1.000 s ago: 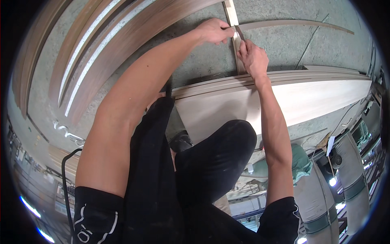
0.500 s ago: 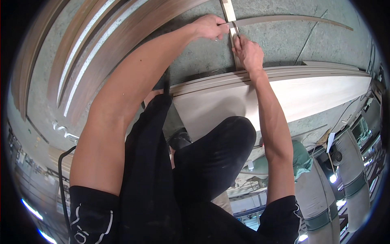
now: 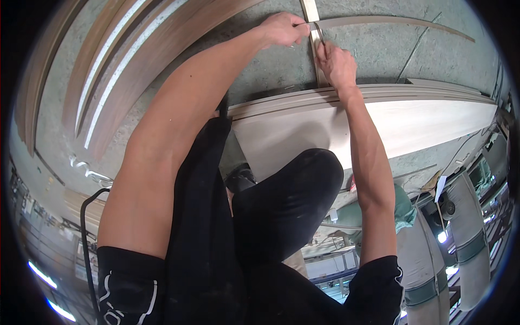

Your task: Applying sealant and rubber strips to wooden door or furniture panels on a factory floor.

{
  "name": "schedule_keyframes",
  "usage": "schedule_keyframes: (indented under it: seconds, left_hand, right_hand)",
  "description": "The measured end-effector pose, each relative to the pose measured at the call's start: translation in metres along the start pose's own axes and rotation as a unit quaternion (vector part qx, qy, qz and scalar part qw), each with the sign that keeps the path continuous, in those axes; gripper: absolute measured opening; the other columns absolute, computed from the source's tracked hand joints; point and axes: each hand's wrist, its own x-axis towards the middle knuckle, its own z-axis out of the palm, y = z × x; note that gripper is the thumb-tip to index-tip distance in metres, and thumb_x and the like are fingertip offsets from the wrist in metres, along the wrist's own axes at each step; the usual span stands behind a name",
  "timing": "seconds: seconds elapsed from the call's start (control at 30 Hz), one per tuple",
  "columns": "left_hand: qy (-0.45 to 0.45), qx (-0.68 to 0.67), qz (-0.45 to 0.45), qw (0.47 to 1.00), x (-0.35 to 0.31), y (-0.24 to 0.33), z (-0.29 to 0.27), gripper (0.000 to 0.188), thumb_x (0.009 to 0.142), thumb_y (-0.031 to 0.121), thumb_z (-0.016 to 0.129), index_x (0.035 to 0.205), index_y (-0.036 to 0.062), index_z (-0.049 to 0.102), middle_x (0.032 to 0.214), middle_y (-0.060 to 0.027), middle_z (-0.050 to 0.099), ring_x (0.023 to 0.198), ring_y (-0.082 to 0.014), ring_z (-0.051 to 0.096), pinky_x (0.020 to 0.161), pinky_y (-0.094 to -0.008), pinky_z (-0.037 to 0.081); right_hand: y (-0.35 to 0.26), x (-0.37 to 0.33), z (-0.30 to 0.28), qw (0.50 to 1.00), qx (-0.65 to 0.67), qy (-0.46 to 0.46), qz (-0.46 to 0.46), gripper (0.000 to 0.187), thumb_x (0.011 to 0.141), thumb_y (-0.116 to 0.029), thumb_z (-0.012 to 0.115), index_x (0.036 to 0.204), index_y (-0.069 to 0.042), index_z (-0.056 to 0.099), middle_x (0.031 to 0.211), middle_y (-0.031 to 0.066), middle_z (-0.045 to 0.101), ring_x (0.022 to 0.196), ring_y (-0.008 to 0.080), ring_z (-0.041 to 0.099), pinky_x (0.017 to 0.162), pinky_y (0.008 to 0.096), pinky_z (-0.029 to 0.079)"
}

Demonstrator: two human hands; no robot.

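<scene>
My left hand (image 3: 284,30) is closed, fingers pinched on the near end of a long thin grey-brown strip (image 3: 379,20) that runs off to the right above the floor. Just right of it, my right hand (image 3: 338,66) is closed round a thin dark piece (image 3: 319,33). That piece rises from my fingers to the strip's end; its kind cannot be made out. Beneath both hands lies a narrow pale wooden batten (image 3: 311,10) on the floor.
Close below my right hand is a stack of pale boards (image 3: 428,116). Several brown curved-looking planks (image 3: 157,65) lie at the upper left. My bent knee (image 3: 319,165) reaches over the boards. A black bent bar (image 3: 84,233) stands by my left arm.
Both hands have shifted slightly right in the picture, the left one also a little up, still gripping their pieces. The strip stays between them and the far right.
</scene>
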Motion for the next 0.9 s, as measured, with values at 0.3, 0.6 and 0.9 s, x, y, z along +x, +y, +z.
schedule_keyframes:
  seconds: [0.3,0.6,0.9]
  left_hand:
    - [-0.002,-0.020,-0.003,1.000,-0.001,0.000,0.000,0.033,0.088,0.038,0.050,0.096,0.0096,0.063,0.078,-0.0008,0.059,0.064,-0.0120,0.047,0.064,-0.0291,0.042]
    - [-0.024,-0.023,0.025,0.999,-0.001,0.003,-0.005,0.034,0.089,0.039,0.049,0.100,0.0092,0.062,0.076,-0.0006,0.057,0.062,-0.0112,0.046,0.061,-0.0275,0.040]
    - [-0.039,-0.036,0.022,0.998,-0.004,0.007,-0.006,0.033,0.091,0.037,0.047,0.099,0.0088,0.061,0.076,-0.0015,0.057,0.061,-0.0107,0.044,0.060,-0.0274,0.039]
  right_hand:
    - [0.009,-0.015,-0.012,0.999,0.000,-0.050,-0.002,0.017,0.080,-0.024,0.058,0.078,-0.007,0.057,0.077,0.0187,0.063,0.075,0.0400,0.060,0.067,0.0469,0.048]
    - [0.004,-0.023,-0.018,0.998,0.052,-0.017,0.018,0.020,0.087,-0.029,0.053,0.087,-0.009,0.051,0.072,0.0197,0.061,0.072,0.0420,0.057,0.061,0.0492,0.045]
    - [-0.014,-0.002,-0.028,0.996,0.042,0.070,0.026,0.025,0.088,-0.032,0.053,0.082,-0.008,0.053,0.076,0.0158,0.063,0.072,0.0390,0.060,0.062,0.0466,0.047]
